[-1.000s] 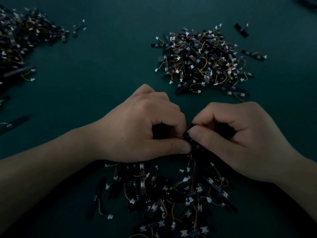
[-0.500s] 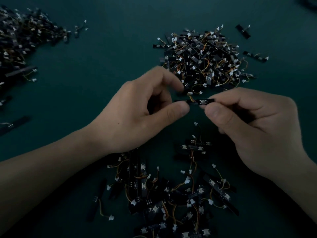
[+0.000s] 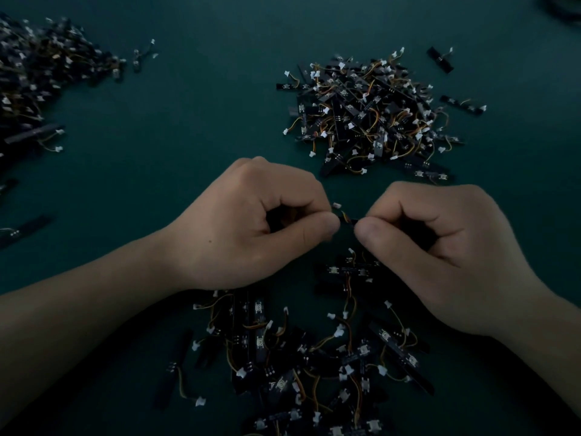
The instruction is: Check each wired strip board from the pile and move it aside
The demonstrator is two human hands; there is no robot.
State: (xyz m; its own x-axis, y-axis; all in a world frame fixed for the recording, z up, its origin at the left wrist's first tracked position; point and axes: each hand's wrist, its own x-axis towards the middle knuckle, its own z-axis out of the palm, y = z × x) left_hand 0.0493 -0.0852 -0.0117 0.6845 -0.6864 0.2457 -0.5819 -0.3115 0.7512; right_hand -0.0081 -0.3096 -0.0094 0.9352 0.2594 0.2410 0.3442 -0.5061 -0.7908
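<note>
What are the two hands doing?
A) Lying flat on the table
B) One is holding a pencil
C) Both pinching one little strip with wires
C: the left hand and the right hand each pinch an end of the same small strip board between thumb and finger, with its wire and white plug sticking up in the gap between them.

From here I see a table top [image 3: 204, 127] in a dark blue-green color, and it reaches every edge of my view. It looks flat, smooth and dull. The light is very dim, and the corners look darkest. In the far right corner sits a dark curved shape [image 3: 562, 9]; I cannot tell what it is.
</note>
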